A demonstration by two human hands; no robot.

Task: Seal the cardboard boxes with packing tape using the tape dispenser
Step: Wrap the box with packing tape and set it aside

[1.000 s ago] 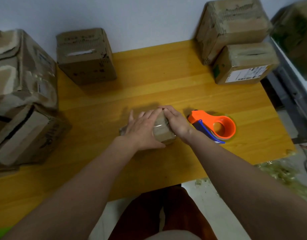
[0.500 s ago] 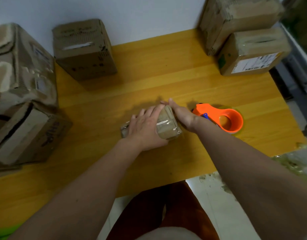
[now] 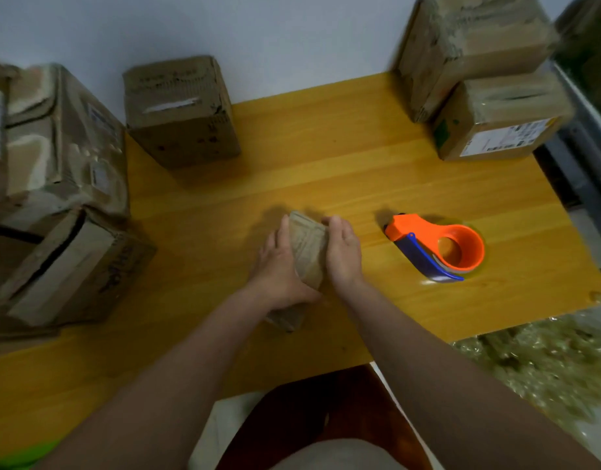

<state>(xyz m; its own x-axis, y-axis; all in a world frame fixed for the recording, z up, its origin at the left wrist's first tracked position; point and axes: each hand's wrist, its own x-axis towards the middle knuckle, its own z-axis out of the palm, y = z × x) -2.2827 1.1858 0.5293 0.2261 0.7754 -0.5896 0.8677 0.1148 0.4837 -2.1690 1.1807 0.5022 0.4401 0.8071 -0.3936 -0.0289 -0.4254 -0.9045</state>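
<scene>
- Both hands are on the small cardboard box [image 3: 306, 252], which sits on the yellow wooden bench [image 3: 343, 171] near its front edge, turned at an angle.
- The left hand [image 3: 280, 269] grips the box's left side, thumb curled over the near top edge, fingers running along the flank.
- The right hand [image 3: 343, 252] presses against the box's right side, fingers together and only slightly bent; I can't tell whether they hook over the far edge.
- The box's top face looks glossy and wrinkled between the two hands.
- The tape dispenser [image 3: 438, 249], orange with a blue handle, lies on the bench to the right of the small box, apart from it and touched by neither hand.
- Behind the small box and to its left, a taller upright box [image 3: 180, 113] stands against the white wall.
- Far to the left of the small box, a pile of larger battered boxes [image 3: 58, 184] crowds the bench end.
- Behind the small box to its right, two stacked boxes [image 3: 482, 79] sit at the bench corner, the lower one with a white label.
- In front of the small box, past the bench edge, the person's dark red trousers [image 3: 312, 412] show.
</scene>
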